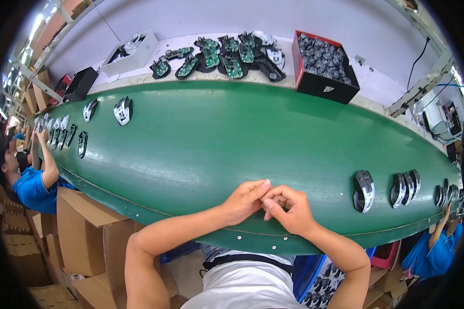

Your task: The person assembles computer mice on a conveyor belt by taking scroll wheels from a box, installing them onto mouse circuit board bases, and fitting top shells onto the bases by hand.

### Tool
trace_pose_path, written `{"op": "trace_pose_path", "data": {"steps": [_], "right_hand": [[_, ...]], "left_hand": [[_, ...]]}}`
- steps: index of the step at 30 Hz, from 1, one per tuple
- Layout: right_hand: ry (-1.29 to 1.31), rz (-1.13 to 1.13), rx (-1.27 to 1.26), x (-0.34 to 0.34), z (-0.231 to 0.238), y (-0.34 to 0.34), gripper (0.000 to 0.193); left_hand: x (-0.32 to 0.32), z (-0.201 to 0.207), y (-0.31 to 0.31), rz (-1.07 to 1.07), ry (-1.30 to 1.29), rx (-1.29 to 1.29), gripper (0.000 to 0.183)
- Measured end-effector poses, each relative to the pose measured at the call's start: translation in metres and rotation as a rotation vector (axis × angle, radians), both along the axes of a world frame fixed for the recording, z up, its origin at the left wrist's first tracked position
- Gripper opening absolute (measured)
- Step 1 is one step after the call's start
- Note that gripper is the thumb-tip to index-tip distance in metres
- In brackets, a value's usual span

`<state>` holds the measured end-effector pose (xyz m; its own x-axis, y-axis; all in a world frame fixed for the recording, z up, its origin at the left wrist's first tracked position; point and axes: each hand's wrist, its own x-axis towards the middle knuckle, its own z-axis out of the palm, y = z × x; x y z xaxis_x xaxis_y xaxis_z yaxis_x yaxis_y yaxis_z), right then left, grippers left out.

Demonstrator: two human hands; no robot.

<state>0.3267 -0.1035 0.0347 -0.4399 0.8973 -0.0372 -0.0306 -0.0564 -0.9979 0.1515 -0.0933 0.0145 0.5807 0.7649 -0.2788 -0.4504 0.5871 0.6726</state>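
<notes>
Near the belt's front edge my left hand [246, 202] and my right hand [293, 210] meet with their fingertips touching. The left fingers are closed, with the thumb pressed against them. On the right hand the fingers curl inward toward the thumb. Whatever lies between them, if anything, is hidden or too small to make out. Below both hands runs the green conveyor belt [216, 139]. The thing nearest to my right hand is a black and silver computer mouse [364, 191], lying apart from it on the belt.
Several mice [398, 189] lie farther right. Two mouse shells [122, 111] and several dark mouse parts [82, 144] sit left. Green circuit boards [233, 66] and a box of dark parts [320, 59] line the back ledge. Co-workers in blue sit at left [36, 188] and right [435, 252].
</notes>
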Motion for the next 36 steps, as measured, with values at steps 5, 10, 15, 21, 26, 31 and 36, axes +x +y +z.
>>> {"op": "trace_pose_path", "data": {"steps": [5, 10, 15, 21, 26, 31, 36], "right_hand": [[0.027, 0.002, 0.309, -0.003, -0.007, -0.016, 0.018], [-0.036, -0.065, 0.522, -0.006, -0.015, -0.018, 0.022], [-0.135, -0.122, 0.725, -0.004, -0.016, -0.01, 0.024], [-0.097, -0.157, 0.597, -0.011, -0.02, -0.012, 0.023], [-0.144, -0.075, 0.552, -0.004, -0.018, -0.012, 0.025], [-0.137, -0.168, 0.593, -0.012, -0.018, -0.01, 0.022], [-0.115, -0.174, 0.598, -0.013, -0.022, -0.009, 0.022]], "left_hand": [[-0.004, 0.008, -0.026, 0.064, 0.044, -0.151, 0.052], [-0.01, -0.006, -0.023, -0.119, -0.104, -0.04, 0.058], [-0.012, -0.004, -0.019, -0.194, -0.089, -0.008, 0.06], [-0.013, -0.006, -0.02, -0.212, -0.049, 0.02, 0.063], [-0.011, -0.008, -0.02, -0.223, -0.033, -0.005, 0.063], [-0.012, -0.007, -0.021, -0.21, -0.022, 0.031, 0.062], [-0.012, -0.009, -0.022, -0.197, -0.022, 0.044, 0.062]]}}
